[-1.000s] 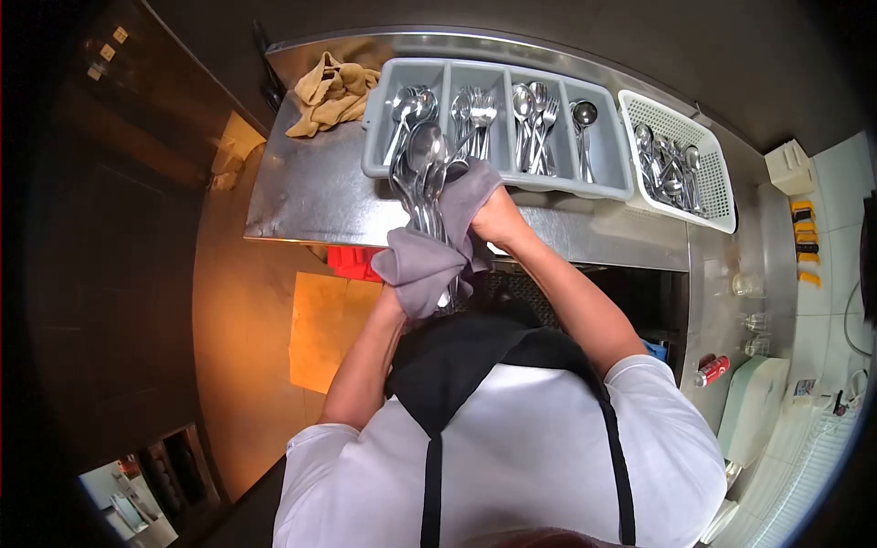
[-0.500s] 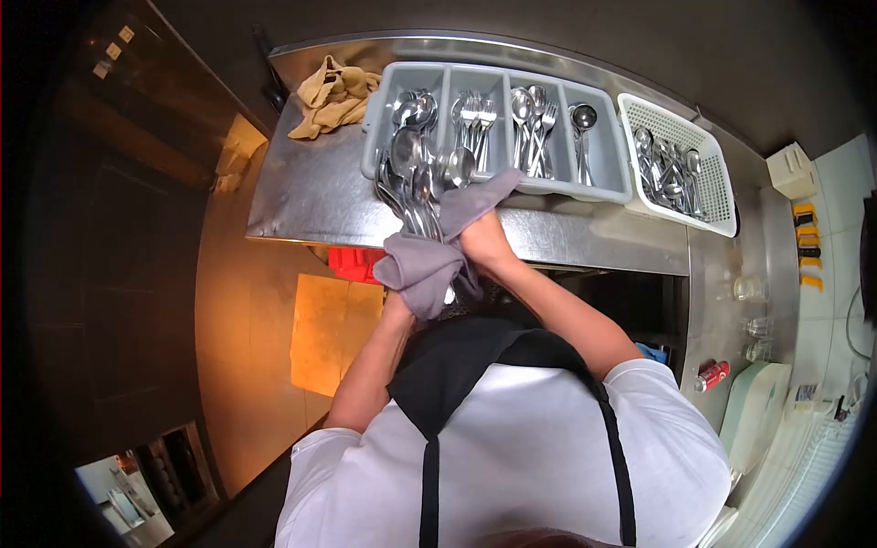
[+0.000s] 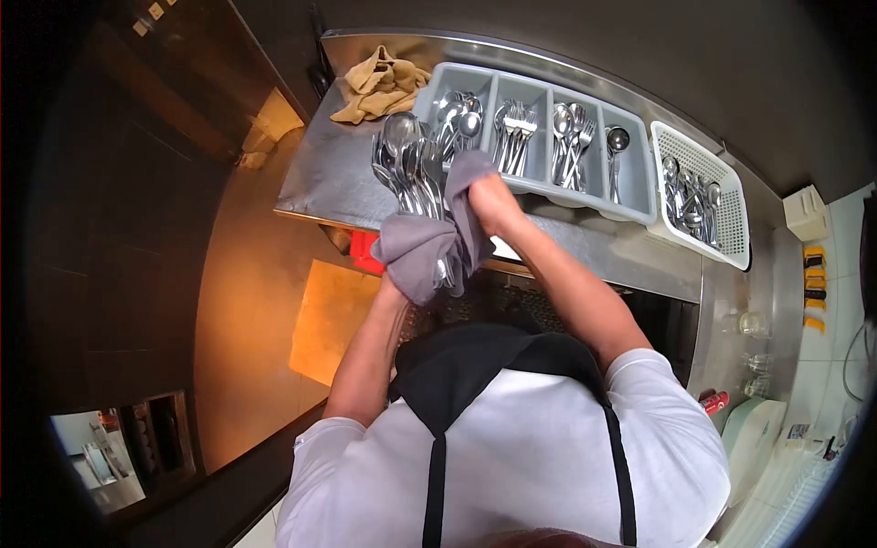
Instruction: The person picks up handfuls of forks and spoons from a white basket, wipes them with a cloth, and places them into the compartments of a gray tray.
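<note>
My left hand, mostly covered by a grey-purple cloth, is closed round a bundle of metal spoons. The bowls point up and away from me, in front of the tray's left end; handle ends poke out below the cloth. My right hand is closed on the other end of the cloth, its fingertips hidden in the fabric at the tray's front edge. A spoon bowl shows just beyond that cloth; I cannot tell whether the right hand grips it. The grey cutlery tray has spoons, forks and ladles in its compartments.
A white perforated basket of cutlery stands right of the tray. At the counter's back left lies a crumpled tan cloth. Below the front edge are a red container and a yellowish board. A red can stands at right.
The spoon bundle has been raised and stands more upright, apart from the spoon by the right hand. Both hands still hold the cloth. The camera view has shifted, moving the tray rightward.
</note>
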Tool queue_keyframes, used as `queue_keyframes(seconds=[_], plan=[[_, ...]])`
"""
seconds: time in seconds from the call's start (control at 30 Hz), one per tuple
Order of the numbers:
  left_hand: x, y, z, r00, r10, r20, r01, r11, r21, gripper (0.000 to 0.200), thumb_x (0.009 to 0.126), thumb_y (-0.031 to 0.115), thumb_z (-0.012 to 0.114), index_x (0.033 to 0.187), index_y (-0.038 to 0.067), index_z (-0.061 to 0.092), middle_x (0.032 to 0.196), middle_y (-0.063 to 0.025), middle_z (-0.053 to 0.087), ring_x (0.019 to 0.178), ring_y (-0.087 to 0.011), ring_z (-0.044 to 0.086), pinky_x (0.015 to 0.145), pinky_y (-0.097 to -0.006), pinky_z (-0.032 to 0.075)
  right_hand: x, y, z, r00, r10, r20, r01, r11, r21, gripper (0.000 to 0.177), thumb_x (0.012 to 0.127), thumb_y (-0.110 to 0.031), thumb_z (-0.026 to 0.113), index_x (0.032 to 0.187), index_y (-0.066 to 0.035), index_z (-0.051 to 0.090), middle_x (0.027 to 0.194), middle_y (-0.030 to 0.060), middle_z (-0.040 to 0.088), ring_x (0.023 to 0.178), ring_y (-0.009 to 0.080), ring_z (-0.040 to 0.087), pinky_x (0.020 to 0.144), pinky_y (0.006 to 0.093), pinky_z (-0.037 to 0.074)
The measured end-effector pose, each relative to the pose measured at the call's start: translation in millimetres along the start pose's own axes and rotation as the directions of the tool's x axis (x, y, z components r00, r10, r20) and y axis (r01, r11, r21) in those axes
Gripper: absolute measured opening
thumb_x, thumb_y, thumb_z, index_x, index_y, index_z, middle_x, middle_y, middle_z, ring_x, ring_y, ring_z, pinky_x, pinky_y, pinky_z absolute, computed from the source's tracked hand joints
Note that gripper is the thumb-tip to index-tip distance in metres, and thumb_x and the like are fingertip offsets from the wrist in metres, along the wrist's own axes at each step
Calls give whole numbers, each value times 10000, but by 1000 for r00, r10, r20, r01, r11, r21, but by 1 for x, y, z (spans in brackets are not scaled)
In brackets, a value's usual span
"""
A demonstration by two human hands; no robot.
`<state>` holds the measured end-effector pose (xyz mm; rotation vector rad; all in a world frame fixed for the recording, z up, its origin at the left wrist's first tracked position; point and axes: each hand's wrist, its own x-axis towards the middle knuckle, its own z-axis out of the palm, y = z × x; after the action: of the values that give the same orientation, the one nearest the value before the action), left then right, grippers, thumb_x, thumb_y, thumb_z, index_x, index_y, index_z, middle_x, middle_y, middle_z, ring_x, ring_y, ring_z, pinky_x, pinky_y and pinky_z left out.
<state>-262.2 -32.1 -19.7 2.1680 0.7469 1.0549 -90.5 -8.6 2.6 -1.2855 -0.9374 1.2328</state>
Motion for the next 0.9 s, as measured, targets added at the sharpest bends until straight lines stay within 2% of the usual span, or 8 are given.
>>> queue_keyframes(seconds=[0.1, 0.23, 0.47, 0.6, 0.63, 0.73, 0.8, 0.9], plan=[[3, 6, -11, 990, 139, -28, -134, 979, 152, 85, 688, 115, 592, 746, 69, 634, 727, -106, 600, 681, -255, 579, 601, -365, 436, 21, -1, -2, 990, 92, 104, -120, 944, 309, 207, 877, -153, 475, 1024, -33, 558, 942, 70, 594, 868, 140, 558, 779, 275, 462], [14, 13, -23, 970, 244, 1, -244, 968, -58, 68, 649, 126, 629, 702, 83, 633, 668, -89, 598, 601, -257, 582, 559, -348, 447, 3, -11, 12, 911, -290, 294, 338, 932, -129, 175, 815, -102, 566, 947, 7, 603, 914, 72, 619, 823, 139, 579, 710, 292, 471], [5, 8, -14, 981, 160, 111, -170, 981, 91, 58, 652, 129, 636, 679, 78, 640, 647, -90, 597, 590, -242, 578, 548, -323, 454, 7, -10, -4, 911, -413, -16, 404, 897, -178, 110, 733, -57, 608, 820, 9, 621, 856, 108, 628, 817, 222, 600, 729, 345, 467], [4, 13, -5, 968, -2, 252, -21, 996, 88, 56, 685, 118, 630, 703, 77, 662, 651, -91, 598, 603, -227, 584, 561, -324, 461, 13, -18, -35, 564, -824, 51, 626, 387, -677, 127, 733, -62, 622, 844, -1, 609, 860, 130, 631, 805, 245, 600, 732, 363, 474], [4, 21, -4, 984, -45, 172, 62, 994, -93, 30, 713, 104, 643, 712, 78, 658, 688, -79, 608, 648, -202, 590, 581, -317, 469, 13, -15, -43, 609, -792, -41, 588, 486, -646, 28, 760, -38, 612, 777, -17, 622, 765, 72, 620, 728, 216, 590, 681, 345, 478], [3, 7, 14, 960, 20, 278, -35, 998, 51, 37, 746, 108, 627, 744, 74, 642, 707, -62, 583, 628, -188, 555, 558, -321, 435, 1, 2, -47, 836, -482, -261, 393, 859, -328, 106, 775, -68, 611, 861, -7, 600, 850, 87, 614, 806, 213, 578, 746, 373, 460], [-19, -21, 33, 978, -134, 162, 169, 959, -227, 48, 756, 101, 649, 798, 78, 652, 771, -51, 600, 681, -170, 566, 597, -310, 459, -18, 19, -30, 814, -506, -285, 418, 851, -318, 309, 826, -87, 578, 1101, 10, 477, 1059, 116, 545, 1042, 205, 490, 940, 336, 368], [-33, -52, 47, 954, -257, 152, 296, 880, -371, 94, 769, 91, 670, 861, 75, 658, 831, -45, 616, 724, -153, 577, 647, -298, 485, -33, 23, -37, 868, -464, -174, 433, 881, -191, 200, 808, -50, 551, 1000, 6, 545, 994, 93, 579, 932, 181, 536, 837, 321, 430]])
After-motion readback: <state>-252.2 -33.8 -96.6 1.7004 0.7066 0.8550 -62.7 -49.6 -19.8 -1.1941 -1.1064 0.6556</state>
